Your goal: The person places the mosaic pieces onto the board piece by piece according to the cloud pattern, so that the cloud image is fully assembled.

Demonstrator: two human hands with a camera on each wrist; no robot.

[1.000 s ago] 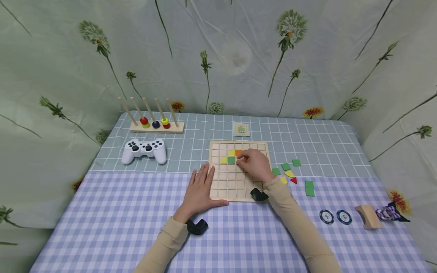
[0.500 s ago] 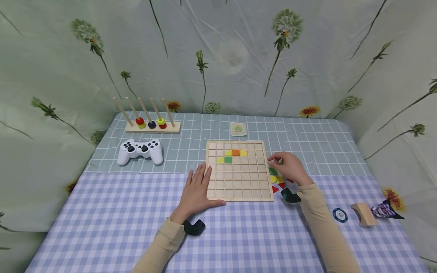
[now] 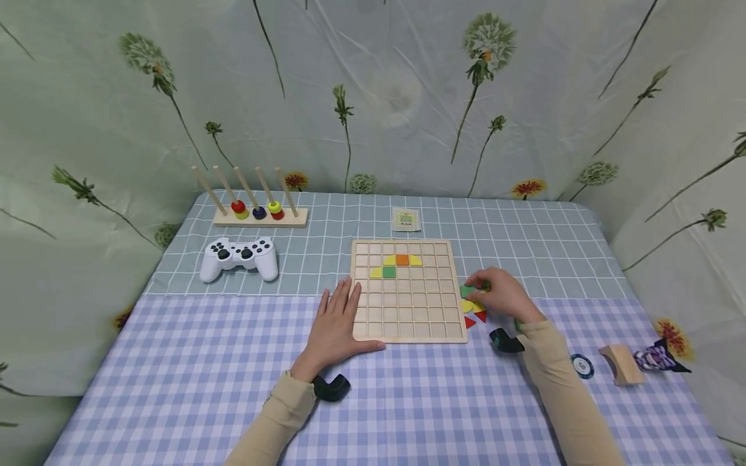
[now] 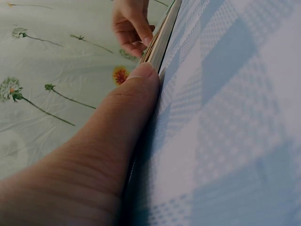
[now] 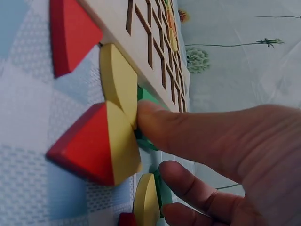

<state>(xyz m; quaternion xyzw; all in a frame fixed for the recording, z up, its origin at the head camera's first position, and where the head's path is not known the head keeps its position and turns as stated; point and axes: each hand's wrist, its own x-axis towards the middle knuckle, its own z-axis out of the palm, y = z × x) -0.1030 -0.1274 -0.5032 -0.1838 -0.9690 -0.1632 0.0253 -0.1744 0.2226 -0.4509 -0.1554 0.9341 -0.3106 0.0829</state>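
Note:
A wooden grid board (image 3: 411,317) lies in the middle of the table. On it, a green square tile (image 3: 389,272) sits beside a yellow piece (image 3: 376,273); above them an orange square tile (image 3: 402,260) lies between two yellow curved pieces. My left hand (image 3: 335,330) rests with straight fingers on the board's left edge, its thumb along the front edge. Just right of the board, my right hand (image 3: 498,294) pinches another green square tile (image 3: 467,292) between thumb and index finger. In the right wrist view the thumb (image 5: 188,134) partly covers this tile.
Yellow pieces (image 5: 123,75) and red triangles (image 5: 87,143) lie along the board's right edge. Behind the board is a small pattern card (image 3: 406,219). Left stand a peg rack (image 3: 262,217) and a white game controller (image 3: 240,257); right, a poker chip (image 3: 581,366) and wooden arch block (image 3: 622,365).
My right hand has left the board for the loose tiles on its right, then come slightly down onto a green one. A yellow curved piece now shows right of the orange tile. The left hand stays put.

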